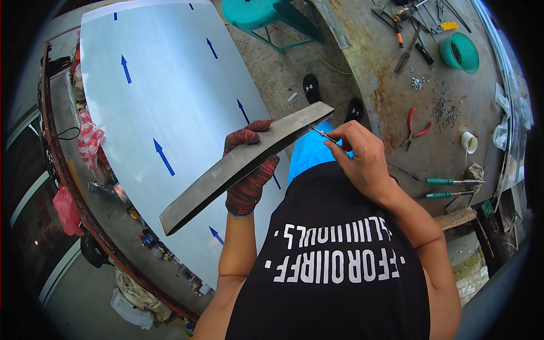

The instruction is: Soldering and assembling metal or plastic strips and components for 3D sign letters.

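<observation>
My left hand point(247, 191), in a red and black knit glove, grips a long, slightly curved grey metal channel point(243, 161) around its middle. The channel slants from lower left to upper right in front of my chest, its dark hollow side partly facing me. Close to its upper right end, my bare right hand point(364, 158) pinches a slim, shiny metal piece point(323, 134) between thumb and fingers. The tip of that piece points at the channel's hollow side; whether it touches cannot be made out. Its exact kind is too small to tell.
Left lies a large pale sheet point(192, 107) with blue arrows. The metal worktable point(391, 107) at right bears red-handled pliers point(412, 130), a green bowl point(459, 52), scattered small hardware point(445, 112), a white cup point(469, 141) and two green-handled soldering irons point(441, 182). A green stool point(249, 12) stands beyond.
</observation>
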### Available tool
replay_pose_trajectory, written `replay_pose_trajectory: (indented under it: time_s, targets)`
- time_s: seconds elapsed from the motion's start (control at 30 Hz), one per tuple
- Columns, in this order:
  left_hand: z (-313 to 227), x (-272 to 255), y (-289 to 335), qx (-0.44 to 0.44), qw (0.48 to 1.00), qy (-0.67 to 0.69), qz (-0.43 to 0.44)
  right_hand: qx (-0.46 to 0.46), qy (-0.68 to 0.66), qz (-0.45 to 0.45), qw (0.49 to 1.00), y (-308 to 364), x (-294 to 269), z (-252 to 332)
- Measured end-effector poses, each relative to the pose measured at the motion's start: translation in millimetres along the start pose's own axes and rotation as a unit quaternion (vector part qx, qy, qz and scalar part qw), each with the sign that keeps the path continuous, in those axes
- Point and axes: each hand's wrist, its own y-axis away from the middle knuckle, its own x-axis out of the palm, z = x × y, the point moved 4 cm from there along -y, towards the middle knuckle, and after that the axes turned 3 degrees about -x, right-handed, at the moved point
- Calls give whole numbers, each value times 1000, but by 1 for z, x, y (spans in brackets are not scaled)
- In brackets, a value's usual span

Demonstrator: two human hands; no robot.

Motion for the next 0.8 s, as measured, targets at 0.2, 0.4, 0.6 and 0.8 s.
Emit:
replay_pose_trajectory:
  time_s: [0.2, 0.4, 0.6, 0.8]
  targets:
    - [-2, 6, 1, -3, 1000, 12, -3, 10, 20, -21, 1000, 5, -7, 2]
    - [-1, 11, 5, -39, 997, 62, -13, -1, 7, -47, 999, 8, -8, 1]
    - [-2, 20, 6, -25, 999, 28, -14, -1, 32, -43, 999, 11, -10, -6]
    - [5, 21, 2, -77, 996, 42, 14, 18, 10, -55, 998, 9, -17, -10]
